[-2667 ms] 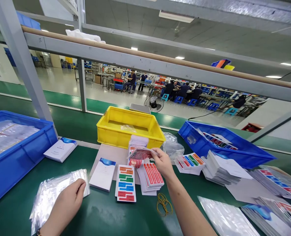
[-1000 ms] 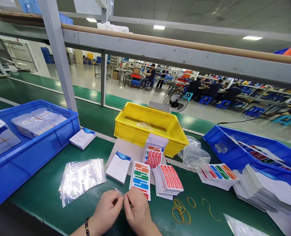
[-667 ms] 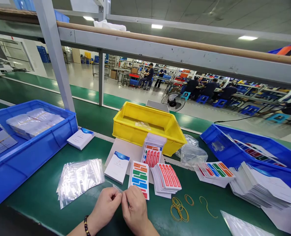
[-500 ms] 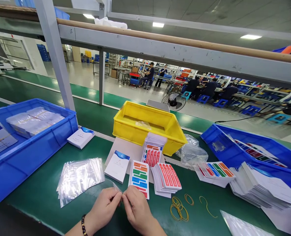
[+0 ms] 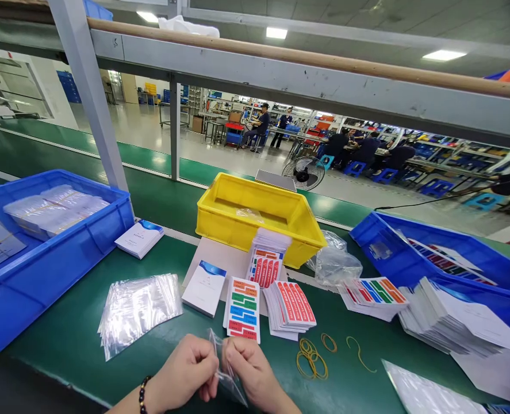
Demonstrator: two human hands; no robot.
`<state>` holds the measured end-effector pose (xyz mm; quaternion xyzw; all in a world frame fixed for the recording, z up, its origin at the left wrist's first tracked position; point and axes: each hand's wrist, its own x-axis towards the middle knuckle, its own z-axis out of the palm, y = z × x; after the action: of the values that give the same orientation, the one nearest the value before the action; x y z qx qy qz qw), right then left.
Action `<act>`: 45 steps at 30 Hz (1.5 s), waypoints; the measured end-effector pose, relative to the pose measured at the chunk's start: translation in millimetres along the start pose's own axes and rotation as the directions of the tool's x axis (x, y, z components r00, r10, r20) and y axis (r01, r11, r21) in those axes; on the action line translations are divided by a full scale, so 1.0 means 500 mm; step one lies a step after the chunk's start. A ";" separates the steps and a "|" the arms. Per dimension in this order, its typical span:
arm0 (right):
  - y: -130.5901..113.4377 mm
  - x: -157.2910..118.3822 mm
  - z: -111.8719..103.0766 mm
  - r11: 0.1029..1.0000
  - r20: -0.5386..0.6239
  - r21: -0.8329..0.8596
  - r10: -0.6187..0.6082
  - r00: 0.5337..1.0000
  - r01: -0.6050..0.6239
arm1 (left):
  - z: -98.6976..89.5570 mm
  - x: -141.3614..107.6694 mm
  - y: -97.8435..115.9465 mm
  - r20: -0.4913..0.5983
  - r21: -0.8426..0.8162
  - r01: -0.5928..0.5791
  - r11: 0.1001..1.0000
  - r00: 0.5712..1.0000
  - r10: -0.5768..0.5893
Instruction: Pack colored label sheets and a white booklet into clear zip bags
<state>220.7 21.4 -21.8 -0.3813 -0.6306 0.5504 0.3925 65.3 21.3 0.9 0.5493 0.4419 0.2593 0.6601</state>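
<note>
Between my two hands is a clear plastic bag [image 5: 229, 376], gripped along its upper part. My left hand [image 5: 188, 368], with a beaded bracelet at the wrist, pinches one side of it. On the other side my right hand [image 5: 252, 368] is closed, thumb on top. Just beyond my hands lie a stack of colourful sticker sheets [image 5: 242, 307] and a stack of white booklets [image 5: 205, 288] with blue tops. A pile of flat clear bags [image 5: 140, 310] rests to the left. Red label sheets [image 5: 295, 305] lie to the right of the colourful ones.
A yellow bin [image 5: 255, 230] stands behind the stacks. Blue bins [image 5: 56, 259] flank the table left and right. Rubber bands [image 5: 310, 362] lie right of my hands, with booklet stacks [image 5: 457, 322] farther right. A metal frame beam [image 5: 280, 75] spans above.
My hands have moved slightly apart, and the clear bag now shows more between them, hanging below my fingers. The camera view has shifted a little.
</note>
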 end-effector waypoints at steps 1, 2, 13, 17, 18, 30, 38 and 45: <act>-0.008 -0.001 -0.003 0.985 -0.070 -0.168 -0.058 0.996 0.045 | -0.002 0.005 -0.001 -0.047 0.012 0.021 1.000 0.999 -0.020; -0.018 -0.004 -0.005 0.933 -0.110 -0.343 -0.158 0.981 0.112 | -0.004 0.009 -0.001 -0.098 0.033 0.027 0.999 0.995 -0.024; -0.050 -0.011 -0.009 0.331 0.246 -0.836 -0.487 0.838 0.438 | -0.023 -0.008 0.012 -0.284 0.315 -0.124 0.941 0.934 0.218; -0.071 -0.009 -0.029 0.557 0.320 -0.688 -0.340 0.884 0.464 | -0.050 -0.045 0.043 0.152 0.672 -0.557 0.488 0.749 0.645; -0.078 -0.010 -0.034 0.603 0.339 -0.663 -0.286 0.897 0.443 | -0.057 -0.052 0.050 0.246 0.688 -0.587 0.426 0.741 0.625; -0.029 0.097 -0.020 0.564 0.183 -0.791 -0.149 0.972 0.236 | -0.086 -0.057 0.014 0.101 0.680 -0.164 0.715 0.986 0.130; 0.074 0.171 0.021 0.243 0.097 -0.958 -0.213 0.972 0.149 | -0.068 0.000 -0.077 0.024 0.247 0.025 0.969 0.999 -0.032; 0.020 0.078 0.022 0.306 0.231 -0.888 -0.347 0.909 0.343 | -0.078 0.031 -0.102 0.008 -0.593 0.187 0.783 0.974 -0.226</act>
<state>195.6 54.0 -29.8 -0.3901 -0.8924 0.0140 0.2262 31.4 40.4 -52.8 0.2569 0.4175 0.3270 0.8080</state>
